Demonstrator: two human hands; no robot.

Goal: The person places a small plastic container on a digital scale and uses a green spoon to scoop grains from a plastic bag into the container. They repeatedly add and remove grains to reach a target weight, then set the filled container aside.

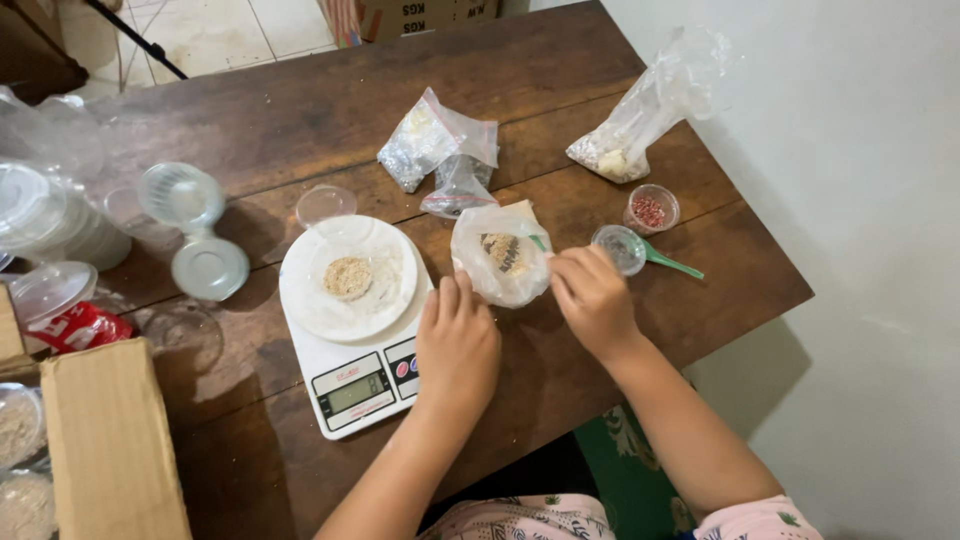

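A bag [501, 262] of grain sits on the table [560, 70] beside the scale [352, 330], both hands gripping its open mouth: the left hand [457, 345] steadies the near edge, the right hand [592, 298] pinches the rim. Open tabletop lies nearer the person; a cup [620, 248] and green spoon [668, 262] crowd the right.

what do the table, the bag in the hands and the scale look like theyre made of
Table: looks like dark wood with a worn, dull finish; plank seams and grain show.
Bag, held by the left hand and right hand: thin clear plastic, crinkled and glossy, its contents visible through it.
Scale: probably smooth white plastic, with a small grey display.
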